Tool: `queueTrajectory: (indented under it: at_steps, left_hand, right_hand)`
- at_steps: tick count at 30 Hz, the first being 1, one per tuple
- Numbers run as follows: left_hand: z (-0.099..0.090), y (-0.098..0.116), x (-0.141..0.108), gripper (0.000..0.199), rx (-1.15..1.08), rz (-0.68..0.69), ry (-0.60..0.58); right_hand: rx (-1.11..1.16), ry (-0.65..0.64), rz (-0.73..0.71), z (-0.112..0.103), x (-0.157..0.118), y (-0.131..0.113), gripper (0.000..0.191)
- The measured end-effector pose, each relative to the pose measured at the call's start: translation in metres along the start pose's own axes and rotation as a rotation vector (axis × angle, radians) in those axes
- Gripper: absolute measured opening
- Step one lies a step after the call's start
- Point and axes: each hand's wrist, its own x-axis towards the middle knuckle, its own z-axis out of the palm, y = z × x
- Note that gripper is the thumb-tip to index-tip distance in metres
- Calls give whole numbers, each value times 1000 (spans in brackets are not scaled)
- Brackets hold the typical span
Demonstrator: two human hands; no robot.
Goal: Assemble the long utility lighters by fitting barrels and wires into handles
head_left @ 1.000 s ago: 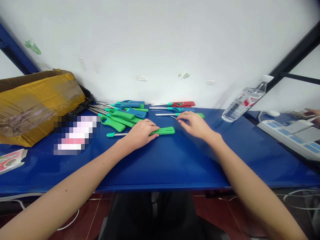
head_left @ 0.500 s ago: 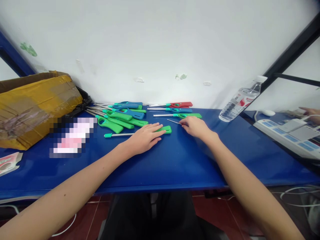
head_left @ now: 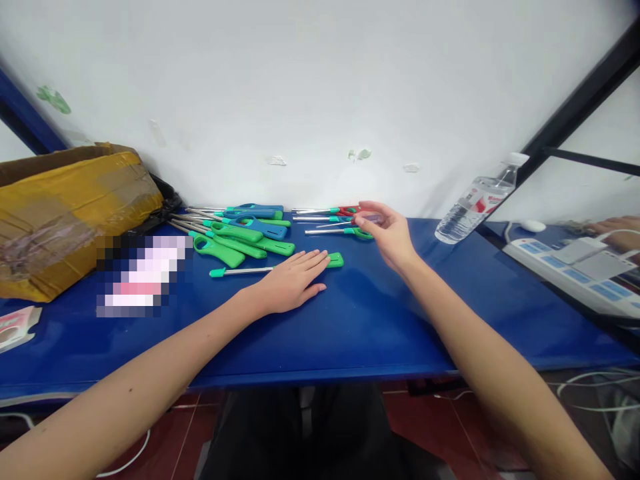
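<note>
1. Two hands at work: L hand (head_left: 289, 281) lies flat on a green lighter (head_left: 336, 260), front fingers nearly together, thumb out; R hand (head_left: 393, 237) pinches a slim screwdriver (head_left: 334, 225) btwn thumb & fingers, by the back row.
2. Slip risk: lighter lies on the desk (head_left: 350, 333), pressed from above, not wrapped; uneven palm pressure could prob. make it skid or swivel on that glossy top.
3. Snag risk: screwdriver shaft is v. near the red lighter (head_left: 350, 210), blue lighter (head_left: 342, 219) & 2nd green lighter (head_left: 320, 232); a low sweep might knock them askew. Contact: can't tell.
4. Drop risk: pinch looks light, so a bump could tip the tool loose; a careless swing L might jab the L fingers.
5. Pile risk: lighter pile (head_left: 237, 230) sits just beyond L hand, rods crossed; a wide shift could scatter it. Water bottle (head_left: 473, 203) is well apart, so low risk.
</note>
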Motion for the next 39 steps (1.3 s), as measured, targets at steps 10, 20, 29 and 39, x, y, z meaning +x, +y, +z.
queueTrajectory:
  at_steps: [10, 20, 29, 39]
  left_hand:
    - [-1, 6, -2, 56, -7, -22, -14]
    - [1, 6, 3, 62, 10, -20, 2]
    - [1, 11, 3, 71, 10, -31, 18]
    - [0, 11, 3, 71, 11, -31, 15]
  right_hand:
    - [101, -60, 157, -1, 8, 11, 53]
    - [220, -1, 142, 13, 2, -18, 63]
    - [301, -119, 127, 34, -7, -29, 60]
    - [367, -144, 182, 31, -7, -27, 56]
